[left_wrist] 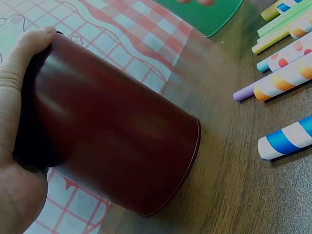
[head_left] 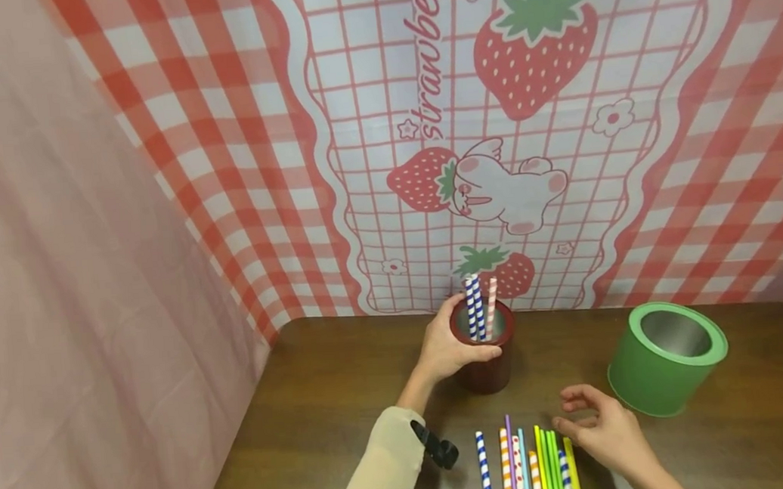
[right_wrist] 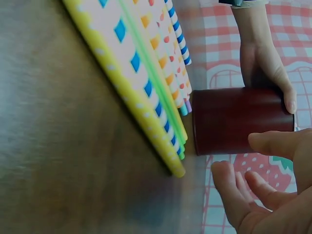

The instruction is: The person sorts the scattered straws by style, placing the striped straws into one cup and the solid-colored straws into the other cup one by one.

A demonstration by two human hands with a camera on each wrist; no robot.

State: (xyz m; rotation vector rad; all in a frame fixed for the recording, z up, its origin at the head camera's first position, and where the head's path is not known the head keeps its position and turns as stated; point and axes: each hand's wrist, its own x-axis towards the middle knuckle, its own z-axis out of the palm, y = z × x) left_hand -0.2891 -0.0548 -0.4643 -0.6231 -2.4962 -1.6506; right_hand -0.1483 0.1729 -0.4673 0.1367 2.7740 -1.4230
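My left hand grips a dark red can near its rim, thumb and fingers round the sides. The can stands upright on the table; in the left wrist view its smooth side fills the middle. Two blue-and-white striped paper straws and a pink-and-white striped one stick out of it. My right hand hovers beside the right end of a row of straws, fingers loosely bent and apart, holding nothing. The nearest straw there is yellow with pale dots.
Several straws lie side by side at the table's front, among them an orange-striped one and a separate blue-striped one at the left. A green can stands on the right. A strawberry-print cloth hangs behind the wooden table.
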